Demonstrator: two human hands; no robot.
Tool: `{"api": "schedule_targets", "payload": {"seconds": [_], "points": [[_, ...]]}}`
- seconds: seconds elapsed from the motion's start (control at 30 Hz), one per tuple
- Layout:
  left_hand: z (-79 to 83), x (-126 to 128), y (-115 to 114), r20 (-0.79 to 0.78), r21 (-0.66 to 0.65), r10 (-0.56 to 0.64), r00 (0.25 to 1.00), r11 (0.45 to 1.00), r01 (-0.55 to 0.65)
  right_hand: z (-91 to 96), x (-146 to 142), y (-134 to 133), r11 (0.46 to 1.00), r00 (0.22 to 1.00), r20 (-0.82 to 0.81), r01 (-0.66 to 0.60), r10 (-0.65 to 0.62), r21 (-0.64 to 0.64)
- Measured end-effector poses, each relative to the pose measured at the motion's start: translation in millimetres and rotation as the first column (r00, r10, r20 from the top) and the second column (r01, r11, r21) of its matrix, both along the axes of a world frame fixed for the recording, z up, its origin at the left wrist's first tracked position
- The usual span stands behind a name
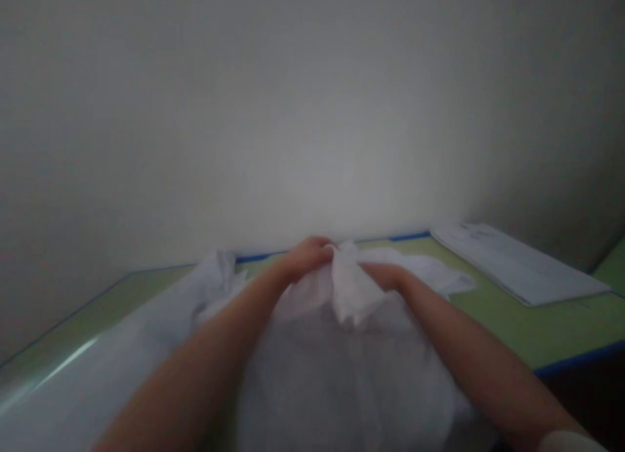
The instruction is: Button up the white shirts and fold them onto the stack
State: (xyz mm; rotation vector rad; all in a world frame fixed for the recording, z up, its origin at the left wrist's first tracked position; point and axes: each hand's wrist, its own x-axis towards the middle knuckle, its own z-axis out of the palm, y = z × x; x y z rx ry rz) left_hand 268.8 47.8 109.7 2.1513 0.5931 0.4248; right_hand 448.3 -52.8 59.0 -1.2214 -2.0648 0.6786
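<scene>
A white shirt [342, 374] lies across the table in front of me, its near part hanging toward my body. At its far end, a collar-like fold [356, 289] stands up between my hands. My left hand [310, 251] is closed on the cloth just left of this fold, fingers curled over its upper edge. On the other side, my right hand [383, 276] reaches in behind the fold. The cloth hides its fingers, so their grip does not show. The picture is dim and blurred.
Left of my left arm lies another white garment [146, 328], with a shiny strip along it. A flat folded white stack [517, 263] rests at the right. The green table [517, 335] has blue edging and meets a pale wall [312, 113] at the back.
</scene>
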Motion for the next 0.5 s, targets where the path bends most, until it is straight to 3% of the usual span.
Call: {"api": "schedule_targets", "payload": {"seconds": [0.07,0.13,0.3,0.4,0.5], "points": [[-12.3,-2.0,8.3,0.002,-0.12,0.045,0.999,0.992,-0.045,-7.4,8.9,-1.8,0.991,0.975,-0.218,-0.07,0.044,-0.111],[-21.5,-5.3,17.7,-0.016,-0.154,0.075,0.997,0.985,-0.076,-15.1,14.1,-2.2,0.972,0.897,-0.439,-0.148,0.054,-0.181],[-24.9,-10.6,36.6,-0.137,0.111,0.116,0.984,0.989,-0.101,-24.3,13.0,1.2,0.947,0.56,-0.826,-0.231,-0.057,-0.222],[-22.4,-13.6,42.0,-0.218,0.266,0.175,0.96,0.957,-0.114,-26.6,11.3,6.9,0.964,0.517,-0.832,-0.048,-0.2,-0.261],[-21.7,-17.0,45.1,-0.298,0.386,0.196,0.934,0.92,-0.07,-31.0,11.2,14.0,0.944,0.51,-0.794,0.173,-0.329,-0.281]]}}
